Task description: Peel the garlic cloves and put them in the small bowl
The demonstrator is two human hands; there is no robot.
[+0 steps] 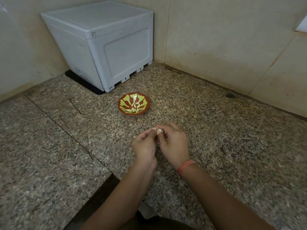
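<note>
Garlic clove — pinched between left hand, right hand.

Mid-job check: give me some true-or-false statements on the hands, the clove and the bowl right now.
1. The left hand and the right hand share a grip on one garlic clove. True.
2. The small bowl lies beyond the hands, and neither touches it. True.
3. The small bowl is empty. False: several peeled cloves lie in it.
4. The orange wristband is on the left wrist. False: it is on the right wrist.
</note>
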